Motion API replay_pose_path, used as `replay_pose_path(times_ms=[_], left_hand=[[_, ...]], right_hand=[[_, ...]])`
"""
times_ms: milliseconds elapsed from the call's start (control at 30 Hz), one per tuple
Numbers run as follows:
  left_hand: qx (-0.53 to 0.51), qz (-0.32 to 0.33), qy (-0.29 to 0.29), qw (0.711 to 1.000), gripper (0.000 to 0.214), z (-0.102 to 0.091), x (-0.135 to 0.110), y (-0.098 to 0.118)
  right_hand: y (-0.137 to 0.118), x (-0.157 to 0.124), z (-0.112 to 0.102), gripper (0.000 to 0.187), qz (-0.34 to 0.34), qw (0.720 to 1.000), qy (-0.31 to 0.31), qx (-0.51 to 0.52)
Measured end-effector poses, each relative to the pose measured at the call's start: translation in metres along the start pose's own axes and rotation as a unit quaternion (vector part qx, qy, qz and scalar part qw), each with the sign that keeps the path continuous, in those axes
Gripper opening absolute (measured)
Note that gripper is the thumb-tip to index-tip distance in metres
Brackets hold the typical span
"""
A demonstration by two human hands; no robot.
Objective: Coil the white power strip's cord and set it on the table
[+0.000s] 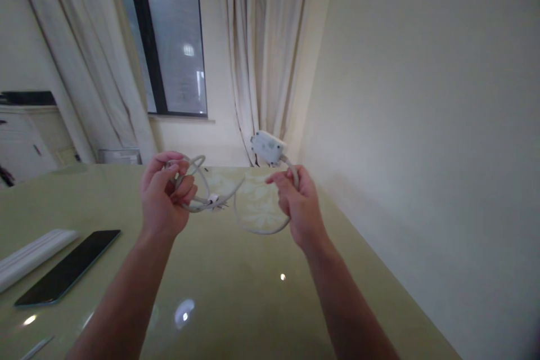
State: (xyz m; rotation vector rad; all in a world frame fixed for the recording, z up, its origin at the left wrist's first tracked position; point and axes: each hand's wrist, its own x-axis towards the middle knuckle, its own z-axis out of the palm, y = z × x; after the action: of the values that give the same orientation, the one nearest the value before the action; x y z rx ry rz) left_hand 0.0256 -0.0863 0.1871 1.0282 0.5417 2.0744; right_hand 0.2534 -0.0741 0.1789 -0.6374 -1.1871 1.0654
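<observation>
A pale grey cable (264,232) runs in a loop between my two hands, above the table. My left hand (165,191) is closed round several coils of it. A white plug with metal prongs (215,201) hangs by the coils, just right of my left fingers. My right hand (297,197) grips the cable close to a white block, which looks like a power strip (268,147). That block stands up beyond my right fingers, tilted, with the cable entering its lower right end. My right index finger points inward to the left.
On the glossy green table (228,292), a black tablet-like slab (70,267) and a long white object (36,256) lie at left. A thin white stick (37,347) is at the lower left. A wall (422,124) borders the right side; curtains (270,39) hang behind.
</observation>
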Motion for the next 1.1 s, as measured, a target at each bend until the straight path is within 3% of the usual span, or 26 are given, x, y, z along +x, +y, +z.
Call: replay_pose_path(times_ms=[167,300,467,567,667,800,933,1100], left_hand=[[-0.007,0.024,0.011,1.000,0.016,0.022,-0.022,-0.009],[-0.004,0.049,0.038,0.998,0.019,0.029,-0.033,-0.011],[-0.029,0.084,0.086,0.992,0.020,0.030,-0.033,-0.007],[-0.054,0.079,0.099,0.990,0.020,0.027,-0.029,-0.008],[-0.090,0.072,0.109,0.987,0.019,0.020,-0.024,-0.007],[-0.144,0.002,0.103,0.984,0.020,0.010,-0.017,0.001],[-0.139,-0.090,0.047,0.985,0.014,0.004,-0.010,0.006],[-0.020,-0.192,-0.009,0.981,0.018,-0.001,0.000,-0.003]], right_hand=[[0.046,-0.016,0.038,0.047,-0.011,0.998,0.004,-0.067],[0.072,-0.016,0.041,0.040,-0.014,0.994,0.043,-0.100],[0.098,-0.013,0.044,0.027,0.029,0.997,0.066,-0.038],[0.107,-0.015,0.049,0.018,0.077,0.995,0.054,-0.013],[0.113,-0.015,0.050,0.010,0.058,0.998,0.025,-0.009],[0.119,-0.007,0.040,0.004,-0.013,0.999,0.018,-0.048],[0.116,0.010,0.023,0.005,-0.030,0.998,0.051,-0.037],[0.092,0.033,-0.001,0.011,-0.032,0.991,0.131,0.007]])
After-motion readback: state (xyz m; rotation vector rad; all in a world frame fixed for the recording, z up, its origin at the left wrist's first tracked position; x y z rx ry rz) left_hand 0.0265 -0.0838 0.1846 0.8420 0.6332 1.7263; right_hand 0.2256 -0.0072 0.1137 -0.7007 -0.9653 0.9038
